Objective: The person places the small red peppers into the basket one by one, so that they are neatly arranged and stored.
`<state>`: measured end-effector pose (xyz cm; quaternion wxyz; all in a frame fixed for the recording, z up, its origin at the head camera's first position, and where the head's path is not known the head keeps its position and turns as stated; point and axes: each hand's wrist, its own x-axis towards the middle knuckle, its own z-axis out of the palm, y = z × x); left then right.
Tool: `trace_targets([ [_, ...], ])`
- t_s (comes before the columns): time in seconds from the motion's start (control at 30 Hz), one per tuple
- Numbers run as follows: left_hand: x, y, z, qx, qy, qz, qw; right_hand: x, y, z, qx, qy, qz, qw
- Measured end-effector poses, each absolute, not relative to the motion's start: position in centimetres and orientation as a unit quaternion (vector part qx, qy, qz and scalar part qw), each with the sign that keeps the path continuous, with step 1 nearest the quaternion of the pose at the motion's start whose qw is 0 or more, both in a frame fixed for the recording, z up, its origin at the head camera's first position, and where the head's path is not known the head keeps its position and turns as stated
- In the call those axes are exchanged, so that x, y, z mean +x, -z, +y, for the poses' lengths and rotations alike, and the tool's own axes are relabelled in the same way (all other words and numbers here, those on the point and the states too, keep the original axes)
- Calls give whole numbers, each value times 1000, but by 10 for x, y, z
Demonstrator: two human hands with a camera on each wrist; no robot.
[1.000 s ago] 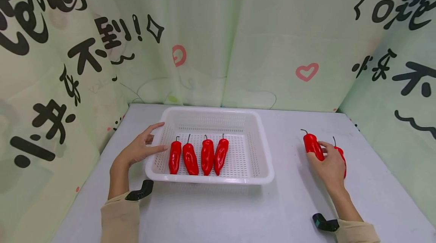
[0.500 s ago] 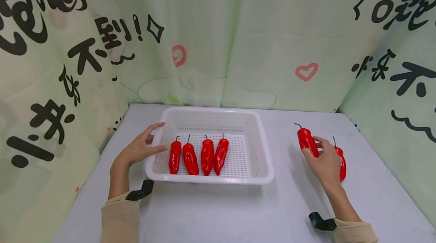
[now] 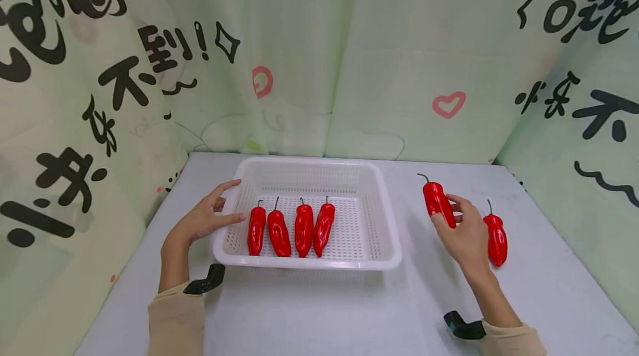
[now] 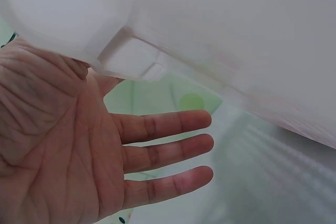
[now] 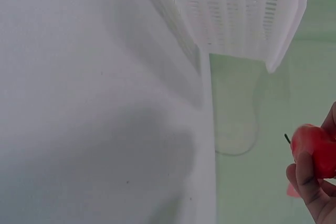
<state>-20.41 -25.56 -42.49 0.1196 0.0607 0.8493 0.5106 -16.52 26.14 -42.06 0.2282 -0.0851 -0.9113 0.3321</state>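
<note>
A glossy red pepper (image 3: pixel 436 201) with a dark curved stem is pinched between the thumb and fingers of my right hand (image 3: pixel 469 237). The right wrist view shows this pepper (image 5: pixel 315 150) at its right edge, partly covered by the fingers. My left hand (image 3: pixel 204 216) is at the left side of a white perforated basket (image 3: pixel 371 264), thumb and index finger spread at its rim. In the left wrist view, three fingers of that hand (image 4: pixel 89 145) stretch out straight below the rim. Several red peppers (image 3: pixel 278 231) lie in a row inside the basket, stems pointing away.
Another red pepper (image 3: pixel 496 239) lies on the white table (image 3: pixel 319 311), just right of my right hand. Pale green curtains (image 3: pixel 389 67) with black lettering and hearts surround the table at the back and sides.
My right hand has moved left with its pepper, toward the basket, uncovering the other pepper on the table. The left hand and the basket stay where they were.
</note>
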Motion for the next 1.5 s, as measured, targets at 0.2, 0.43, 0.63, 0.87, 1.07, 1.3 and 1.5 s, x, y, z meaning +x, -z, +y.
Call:
trace_targets([
  [0.2, -205, 424, -255, 60, -503, 854, 119, -164, 419, 250, -61, -337, -906, 250],
  [0.43, -205, 425, -256, 61, -498, 857, 119, -162, 413, 237, -28, -354, -896, 265],
  [0.63, -206, 426, -256, 62, -495, 859, 118, -163, 412, 228, -7, -364, -893, 265],
  [0.87, -206, 426, -255, 62, -494, 859, 119, -166, 412, 217, 14, -371, -889, 269],
  [1.07, -206, 426, -255, 64, -498, 857, 119, -167, 409, 203, 27, -379, -887, 263],
  [1.3, -207, 426, -256, 66, -500, 855, 119, -168, 408, 188, 58, -380, -887, 258],
  [1.5, -207, 426, -256, 67, -503, 853, 121, -170, 406, 174, 77, -378, -890, 245],
])
